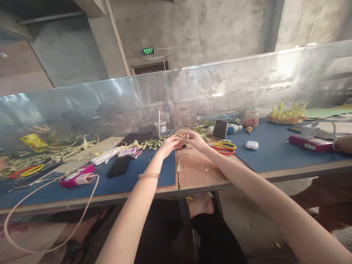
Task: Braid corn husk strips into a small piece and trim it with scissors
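Note:
Both arms reach out over the middle of the long table. My left hand has its fingers closed at the near end of some thin straw-coloured strands. My right hand pinches the same strands from the right, its fingertips almost meeting those of the left. A small dark piece lies just under the hands. Beneath them is a brown board with pale scraps. Red and yellow scissors lie right of my right hand. Left of my left hand is a heap of small green pieces.
A black phone, magenta boxes and a looped cable are at the left. A propped dark panel, white case and jar stand right. Perforated metal runs behind. Other people's hands show at both edges.

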`<state>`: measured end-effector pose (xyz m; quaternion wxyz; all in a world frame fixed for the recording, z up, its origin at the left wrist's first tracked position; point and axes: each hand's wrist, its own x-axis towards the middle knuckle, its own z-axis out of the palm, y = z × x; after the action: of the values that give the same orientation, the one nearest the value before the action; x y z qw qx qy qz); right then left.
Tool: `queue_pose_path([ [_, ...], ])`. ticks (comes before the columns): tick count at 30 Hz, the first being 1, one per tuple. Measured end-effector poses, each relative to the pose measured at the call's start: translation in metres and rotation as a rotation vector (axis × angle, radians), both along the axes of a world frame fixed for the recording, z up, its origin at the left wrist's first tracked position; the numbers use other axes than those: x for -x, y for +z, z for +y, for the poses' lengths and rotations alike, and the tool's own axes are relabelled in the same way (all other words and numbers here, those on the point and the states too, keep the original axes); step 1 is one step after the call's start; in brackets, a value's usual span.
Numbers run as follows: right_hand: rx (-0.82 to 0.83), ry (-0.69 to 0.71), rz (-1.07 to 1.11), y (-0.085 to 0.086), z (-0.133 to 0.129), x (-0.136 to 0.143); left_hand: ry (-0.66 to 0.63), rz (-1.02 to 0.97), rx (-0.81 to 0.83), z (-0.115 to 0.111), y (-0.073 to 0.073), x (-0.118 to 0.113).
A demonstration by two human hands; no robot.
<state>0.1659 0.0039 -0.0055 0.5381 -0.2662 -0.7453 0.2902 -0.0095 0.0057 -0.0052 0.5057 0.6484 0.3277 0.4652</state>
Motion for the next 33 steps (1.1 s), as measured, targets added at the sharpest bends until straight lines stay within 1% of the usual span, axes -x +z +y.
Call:
queue_pose_path([
  [6,0.016,0.029,-0.01,-0.001,0.001,0.0,0.012,-0.009,-0.012,-0.006,0.003,-0.002],
  [12,0.053,0.029,-0.021,-0.003,0.001,0.001,0.028,-0.007,0.007,-0.009,0.004,-0.002],
  [18,0.062,0.034,-0.009,-0.001,0.005,0.004,0.089,-0.023,0.04,-0.01,0.006,-0.006],
  [22,0.06,0.04,0.008,-0.002,0.009,0.006,0.161,-0.04,0.054,-0.007,0.007,-0.008],
  [28,0.05,-0.01,-0.009,-0.005,0.012,0.01,0.273,-0.063,0.059,-0.005,0.007,-0.012],
  [33,0.001,-0.114,-0.025,-0.004,0.01,0.014,0.349,-0.075,0.046,-0.006,0.006,-0.016],
])
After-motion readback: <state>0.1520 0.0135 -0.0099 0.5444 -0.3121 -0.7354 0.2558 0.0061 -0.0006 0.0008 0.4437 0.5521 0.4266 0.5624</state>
